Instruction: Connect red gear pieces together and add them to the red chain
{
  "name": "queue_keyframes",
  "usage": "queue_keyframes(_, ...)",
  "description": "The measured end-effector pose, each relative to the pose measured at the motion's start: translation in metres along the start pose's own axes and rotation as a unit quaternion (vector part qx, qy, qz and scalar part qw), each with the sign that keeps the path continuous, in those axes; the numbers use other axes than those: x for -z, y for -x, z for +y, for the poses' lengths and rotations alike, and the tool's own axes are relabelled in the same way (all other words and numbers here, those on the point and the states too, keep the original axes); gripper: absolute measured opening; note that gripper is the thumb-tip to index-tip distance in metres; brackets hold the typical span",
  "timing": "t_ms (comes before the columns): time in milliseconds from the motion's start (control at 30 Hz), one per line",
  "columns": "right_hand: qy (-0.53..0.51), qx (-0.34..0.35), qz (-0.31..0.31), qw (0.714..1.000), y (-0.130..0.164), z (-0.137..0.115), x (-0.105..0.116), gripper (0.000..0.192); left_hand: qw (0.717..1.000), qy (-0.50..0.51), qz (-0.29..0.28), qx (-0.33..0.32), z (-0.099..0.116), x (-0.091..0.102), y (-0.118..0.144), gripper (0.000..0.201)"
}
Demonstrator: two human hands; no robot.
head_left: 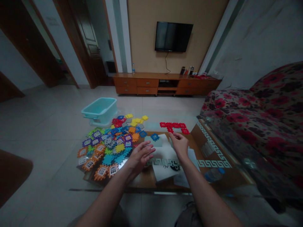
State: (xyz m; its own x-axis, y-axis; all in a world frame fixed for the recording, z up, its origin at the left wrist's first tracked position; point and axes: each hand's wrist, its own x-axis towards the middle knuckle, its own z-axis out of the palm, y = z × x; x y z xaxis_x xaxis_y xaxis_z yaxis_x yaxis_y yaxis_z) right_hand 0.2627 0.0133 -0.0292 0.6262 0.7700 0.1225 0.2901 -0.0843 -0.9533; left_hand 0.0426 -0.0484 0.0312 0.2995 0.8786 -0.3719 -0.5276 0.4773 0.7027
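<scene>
Red interlocking plastic tiles [175, 125] are joined into a flat shape on the glass table. At its near edge my right hand [180, 144] has thumb and fingers closed on a red tile [170, 129], partly hidden by the fingertips. My left hand [141, 154] hovers over the table with its fingers apart and nothing in it. Beyond it lies a single blue tile [155, 136]. A large heap of mixed tiles spreads to the left: orange tiles with white window inserts [102, 171], purple ones [97, 134], teal ones [108, 159] and yellow ones [136, 122].
A turquoise plastic tub [101, 116] stands behind the heap. Below the glass lie papers [163, 170] and a water bottle with a blue cap [214, 174]. A flowered sofa [246, 110] is at the right. A low cabinet [148, 83] and television [173, 37] are at the far wall.
</scene>
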Motion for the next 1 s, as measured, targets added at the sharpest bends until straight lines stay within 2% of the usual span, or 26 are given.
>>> queue_keyframes(100, 0.092, 0.035, 0.025, 0.995, -0.018, 0.016, 0.009, 0.05, 1.0, 0.002, -0.006, -0.001, 0.001, 0.0, 0.001, 0.058)
queue_keyframes(167, 0.179, 0.053, 0.043, 0.981, -0.028, 0.028, 0.016, 0.046, 1.0, -0.001, -0.008, -0.002, 0.001, -0.001, 0.001, 0.059)
queue_keyframes(233, 0.223, 0.053, 0.054, 0.972, -0.036, 0.039, 0.022, 0.045, 1.0, -0.005, -0.007, -0.001, 0.001, -0.001, 0.001, 0.061)
queue_keyframes(367, 0.269, 0.028, 0.064, 0.961, -0.042, 0.052, 0.022, 0.043, 1.0, -0.015, -0.009, 0.0, -0.001, 0.002, -0.002, 0.062)
queue_keyframes(700, 0.374, -0.023, 0.093, 0.923, -0.05, 0.058, -0.003, 0.042, 0.999, -0.034, -0.033, 0.007, -0.002, 0.004, -0.008, 0.053)
queue_keyframes(1000, 0.398, -0.043, 0.09, 0.912, -0.06, 0.062, -0.004, 0.043, 0.997, -0.045, -0.055, 0.018, -0.005, 0.007, -0.011, 0.052)
